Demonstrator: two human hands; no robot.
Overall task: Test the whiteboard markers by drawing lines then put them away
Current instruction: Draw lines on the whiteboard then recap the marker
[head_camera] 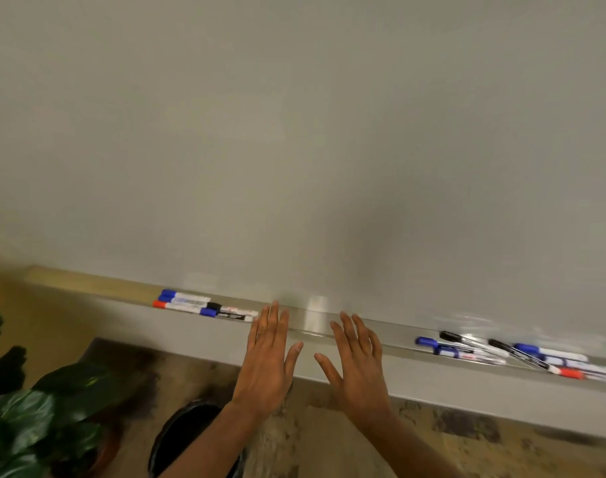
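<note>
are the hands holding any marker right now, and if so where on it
Nothing is held. The left hand and right hand are both open, fingers straight, over the tray, between the left markers and right markers.

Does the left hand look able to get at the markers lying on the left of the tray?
Probably yes. The left hand hovers open and empty beside the left group of markers, which lie uncovered on the tray, with nothing between them.

Glossy smooth whiteboard (294, 132), brushed shiny metal tray (315, 322), plastic markers (205, 307), glossy plant leaves (36, 408).
</note>
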